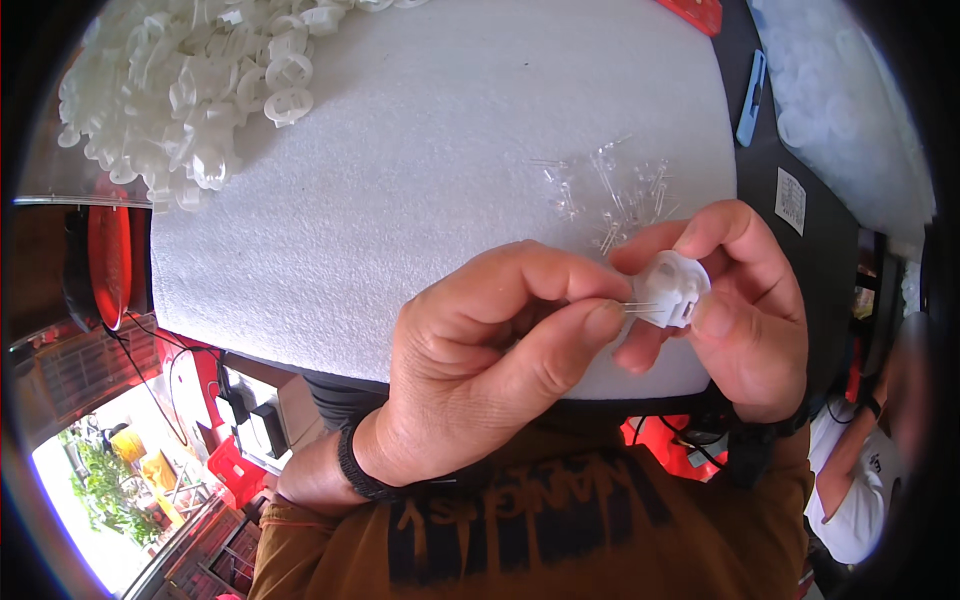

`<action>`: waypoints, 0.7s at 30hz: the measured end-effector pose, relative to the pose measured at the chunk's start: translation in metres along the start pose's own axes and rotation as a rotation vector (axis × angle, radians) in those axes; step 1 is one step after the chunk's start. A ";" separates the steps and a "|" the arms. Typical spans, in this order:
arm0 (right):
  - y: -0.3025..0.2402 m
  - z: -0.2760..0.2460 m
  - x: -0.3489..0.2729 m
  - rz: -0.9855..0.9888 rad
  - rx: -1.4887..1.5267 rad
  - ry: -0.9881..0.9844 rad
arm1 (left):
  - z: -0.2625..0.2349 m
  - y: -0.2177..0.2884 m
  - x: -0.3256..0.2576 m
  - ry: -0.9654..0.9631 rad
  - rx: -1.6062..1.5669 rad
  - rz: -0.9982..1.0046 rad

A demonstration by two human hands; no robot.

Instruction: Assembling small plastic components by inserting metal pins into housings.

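My right hand (pixel 755 310) has its fingers closed around a small white plastic holder (pixel 672 285) with a rounded top and a slotted side. Thumb and forefinger of my left hand (pixel 490 345) pinch an LED (pixel 643 308), whose thin metal legs show between the fingertips and the holder. The legs reach the holder's side; whether they are inside it I cannot tell. Just beyond my hands, a loose cluster of clear LEDs (pixel 610 190) with long legs lies on the white foam sheet (pixel 400 150).
A large heap of translucent white plastic parts (pixel 200 90) covers the far left. At the right are a light-blue cutter (pixel 751 98), a paper label (pixel 790 200) and a clear bag of white parts (pixel 840 110). Another person's white sleeve (pixel 855 500) shows at lower right.
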State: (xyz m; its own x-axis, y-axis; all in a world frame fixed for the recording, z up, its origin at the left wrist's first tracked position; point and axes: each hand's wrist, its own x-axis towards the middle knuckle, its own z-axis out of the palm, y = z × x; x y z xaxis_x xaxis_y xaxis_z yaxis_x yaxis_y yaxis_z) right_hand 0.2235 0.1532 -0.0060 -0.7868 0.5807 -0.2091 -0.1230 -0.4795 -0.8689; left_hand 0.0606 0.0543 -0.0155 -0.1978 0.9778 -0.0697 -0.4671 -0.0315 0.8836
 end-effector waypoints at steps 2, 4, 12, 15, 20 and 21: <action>0.001 0.001 0.003 -0.024 -0.010 0.001 | -0.001 -0.001 -0.001 0.003 -0.001 0.017; 0.001 0.001 0.001 -0.030 -0.016 0.008 | 0.000 0.001 -0.002 0.012 0.020 0.007; 0.001 0.004 0.000 -0.024 0.030 0.023 | -0.001 0.002 -0.001 0.001 0.094 0.018; 0.005 0.003 0.000 -0.050 0.045 0.006 | -0.002 0.001 -0.002 -0.004 0.130 0.025; 0.004 -0.001 -0.001 -0.071 0.043 -0.044 | -0.002 0.001 -0.002 0.006 0.118 0.031; 0.002 0.000 0.000 -0.072 0.043 -0.045 | -0.002 0.001 -0.002 0.010 0.116 0.026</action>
State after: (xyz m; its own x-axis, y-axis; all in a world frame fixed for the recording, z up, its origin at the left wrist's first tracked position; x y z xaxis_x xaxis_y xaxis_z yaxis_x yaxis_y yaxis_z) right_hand 0.2235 0.1519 -0.0078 -0.8011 0.5853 -0.1256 -0.2053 -0.4657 -0.8608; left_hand 0.0592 0.0515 -0.0155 -0.2171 0.9749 -0.0501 -0.3590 -0.0320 0.9328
